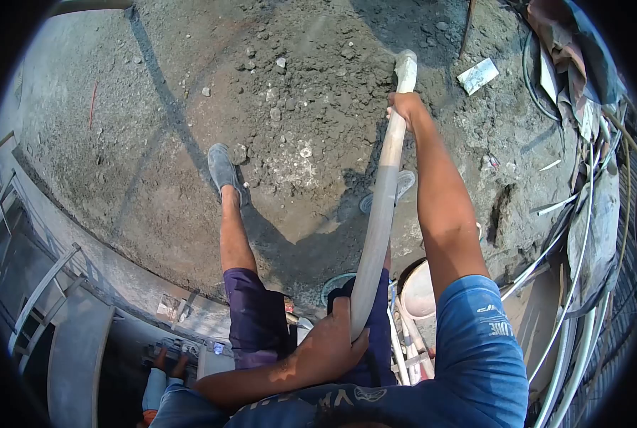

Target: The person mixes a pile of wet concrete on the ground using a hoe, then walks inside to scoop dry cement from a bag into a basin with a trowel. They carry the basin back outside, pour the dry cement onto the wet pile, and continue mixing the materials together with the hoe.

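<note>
A long-handled tool [380,207] slants across the view, with a grey shaft and a paler upper section. At its far end is a whitish, dirt-coated head [406,65]; its exact kind cannot be made out. My left hand [335,334] is closed round the near end of the shaft, close to my waist. Farther out, my right hand [406,108] wraps the shaft just below the head. Loose grey soil [318,100] with small stones lies beneath and around the head. My feet stand apart on the dirt, one shoe [223,165] at the left.
A pale flat piece [478,76] lies right of the tool head. Pipes, hoses and crumpled sheeting [589,221] crowd the right edge. Near my right leg stands a round bucket [420,291]. Metal railings [44,296] and another person's legs [158,385] are at lower left.
</note>
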A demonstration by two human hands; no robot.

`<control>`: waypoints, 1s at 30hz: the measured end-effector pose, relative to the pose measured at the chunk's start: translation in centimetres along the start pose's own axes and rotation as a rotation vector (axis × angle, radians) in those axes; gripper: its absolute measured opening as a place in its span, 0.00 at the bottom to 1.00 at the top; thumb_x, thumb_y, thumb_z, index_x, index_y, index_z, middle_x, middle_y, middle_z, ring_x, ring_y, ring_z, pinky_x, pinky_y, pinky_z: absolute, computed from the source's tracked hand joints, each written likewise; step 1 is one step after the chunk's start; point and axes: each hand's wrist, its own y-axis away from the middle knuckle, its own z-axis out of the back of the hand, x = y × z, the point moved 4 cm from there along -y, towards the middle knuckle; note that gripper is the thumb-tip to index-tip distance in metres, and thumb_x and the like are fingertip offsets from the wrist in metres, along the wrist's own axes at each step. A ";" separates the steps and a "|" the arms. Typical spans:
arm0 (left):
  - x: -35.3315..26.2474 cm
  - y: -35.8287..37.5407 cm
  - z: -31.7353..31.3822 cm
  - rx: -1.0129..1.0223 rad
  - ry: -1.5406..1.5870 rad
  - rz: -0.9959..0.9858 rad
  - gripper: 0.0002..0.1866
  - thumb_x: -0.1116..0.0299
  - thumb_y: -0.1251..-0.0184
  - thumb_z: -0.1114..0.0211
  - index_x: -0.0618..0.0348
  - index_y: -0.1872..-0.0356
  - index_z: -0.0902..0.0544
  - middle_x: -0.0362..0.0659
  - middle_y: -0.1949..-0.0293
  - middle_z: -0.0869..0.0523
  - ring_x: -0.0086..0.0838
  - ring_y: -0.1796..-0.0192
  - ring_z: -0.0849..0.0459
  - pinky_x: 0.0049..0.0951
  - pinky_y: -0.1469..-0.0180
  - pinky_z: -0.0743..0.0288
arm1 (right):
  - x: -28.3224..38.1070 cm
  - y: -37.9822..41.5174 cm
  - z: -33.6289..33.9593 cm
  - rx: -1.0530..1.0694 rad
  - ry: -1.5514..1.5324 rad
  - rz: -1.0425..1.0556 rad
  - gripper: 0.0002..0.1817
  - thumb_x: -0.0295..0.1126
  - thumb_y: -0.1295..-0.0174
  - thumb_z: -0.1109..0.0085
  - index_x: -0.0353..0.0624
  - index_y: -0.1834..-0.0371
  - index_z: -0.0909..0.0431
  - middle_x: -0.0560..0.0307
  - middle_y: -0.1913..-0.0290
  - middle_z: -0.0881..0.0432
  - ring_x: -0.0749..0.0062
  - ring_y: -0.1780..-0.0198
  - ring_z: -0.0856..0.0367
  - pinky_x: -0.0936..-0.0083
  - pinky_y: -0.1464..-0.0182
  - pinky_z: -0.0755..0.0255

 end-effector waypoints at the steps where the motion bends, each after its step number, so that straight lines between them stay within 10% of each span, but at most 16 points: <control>1: 1.1 1.6 0.4 0.016 -0.037 0.027 0.28 0.61 0.39 0.38 0.71 0.48 0.40 0.66 0.68 0.19 0.62 0.62 0.18 0.51 0.58 0.23 | -3.3 1.7 -1.9 0.004 -0.058 -0.036 0.17 0.28 0.43 0.43 0.27 0.55 0.29 0.50 0.74 0.24 0.67 0.80 0.24 0.68 0.77 0.24; 5: 4.2 6.5 2.3 0.020 -0.157 0.059 0.30 0.60 0.40 0.36 0.70 0.47 0.40 0.66 0.66 0.19 0.62 0.61 0.18 0.51 0.58 0.24 | -10.2 6.7 -4.8 0.083 -0.284 -0.134 0.10 0.31 0.42 0.45 0.34 0.64 0.30 0.52 0.78 0.26 0.65 0.81 0.24 0.67 0.79 0.26; 12: 30.0 16.6 11.1 -0.161 -0.324 0.212 0.21 0.63 0.51 0.31 0.61 0.58 0.26 0.56 0.68 0.16 0.54 0.62 0.16 0.48 0.57 0.22 | -10.7 26.7 -12.5 -0.140 -0.496 0.042 0.31 0.23 0.41 0.44 0.39 0.41 0.53 0.45 0.58 0.31 0.63 0.70 0.21 0.68 0.73 0.24; 16: 34.1 14.5 15.8 -0.094 -0.811 -0.006 0.20 0.65 0.57 0.31 0.59 0.61 0.22 0.53 0.64 0.16 0.49 0.57 0.18 0.43 0.50 0.25 | -11.0 33.3 -13.1 0.020 -0.766 0.032 0.38 0.20 0.42 0.44 0.40 0.35 0.59 0.44 0.52 0.35 0.58 0.60 0.20 0.62 0.63 0.21; 20: 25.7 1.1 11.1 -0.052 -0.697 -0.412 0.23 0.65 0.59 0.30 0.61 0.58 0.21 0.53 0.61 0.17 0.49 0.51 0.19 0.42 0.46 0.26 | -8.9 23.0 -0.9 -0.245 -0.770 0.024 0.30 0.20 0.43 0.47 0.44 0.40 0.50 0.50 0.62 0.31 0.62 0.70 0.24 0.65 0.71 0.23; 22: 15.5 -7.0 7.5 0.163 -0.456 -0.033 0.25 0.65 0.53 0.32 0.61 0.52 0.25 0.61 0.62 0.18 0.53 0.52 0.20 0.46 0.48 0.26 | -5.4 14.9 7.5 -0.379 -0.752 0.191 0.22 0.22 0.46 0.49 0.43 0.50 0.45 0.50 0.66 0.29 0.65 0.74 0.26 0.66 0.75 0.25; 24: 10.0 -15.4 2.8 0.093 -0.349 -0.368 0.21 0.64 0.49 0.35 0.63 0.55 0.25 0.61 0.67 0.17 0.57 0.59 0.18 0.48 0.55 0.24 | -3.8 5.1 15.8 -0.451 -0.573 0.314 0.21 0.24 0.44 0.47 0.34 0.48 0.42 0.47 0.67 0.27 0.66 0.76 0.25 0.67 0.77 0.26; 30: -3.3 -13.7 -2.4 0.041 -0.264 -0.259 0.23 0.64 0.42 0.36 0.69 0.53 0.32 0.63 0.68 0.18 0.57 0.62 0.17 0.48 0.58 0.24 | -9.0 -7.2 21.7 -0.284 -0.410 -0.054 0.10 0.28 0.43 0.48 0.32 0.63 0.30 0.53 0.75 0.26 0.66 0.79 0.26 0.70 0.76 0.24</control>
